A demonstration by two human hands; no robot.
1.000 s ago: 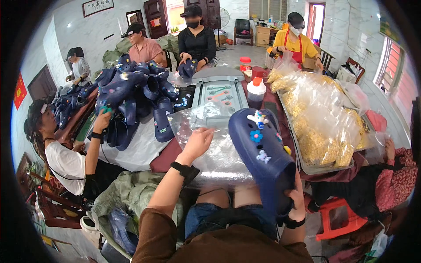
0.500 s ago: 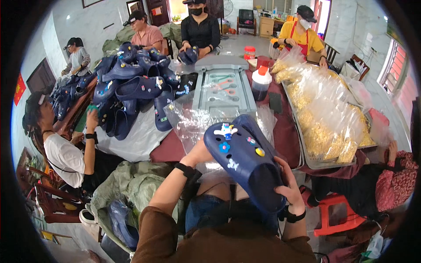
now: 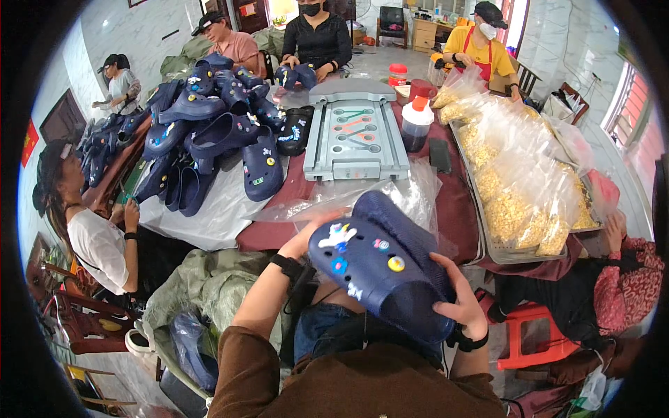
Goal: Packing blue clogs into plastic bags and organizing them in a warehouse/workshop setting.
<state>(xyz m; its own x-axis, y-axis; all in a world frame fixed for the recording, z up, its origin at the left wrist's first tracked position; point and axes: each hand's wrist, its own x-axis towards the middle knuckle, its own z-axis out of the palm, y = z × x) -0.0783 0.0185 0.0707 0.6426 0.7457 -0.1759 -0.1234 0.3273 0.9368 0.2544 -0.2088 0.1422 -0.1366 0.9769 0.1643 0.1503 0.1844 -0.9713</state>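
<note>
A pair of navy clogs [image 3: 390,292], pressed together, is held up in front of my body. Charms dot the upper one: a white figure, a blue flower and a yellow round piece among them. My left hand [image 3: 305,235] grips the toe end from the left, its fingers mostly hidden behind the shoe. At the heel end my right hand [image 3: 463,296] is wrapped round the right side, thumb over the edge. Beyond the clogs lies a crumpled clear plastic bag [image 3: 293,207] on the dark red tablecloth [image 3: 272,235].
A grey plastic panel [image 3: 359,164] lies ahead. Left of it rises a heap of navy clogs [image 3: 223,132]. A bottle [image 3: 416,125] stands to its right, beside a tray [image 3: 491,259] of yellow-filled bags [image 3: 509,202]. A green sack [image 3: 209,279] sits lower left. Several people work around the table.
The clogs have shifted left and tilted in my hands. The clear bag has sunk away from the grey panel. At the left, a co-worker's raised hand has come down to a clog.
</note>
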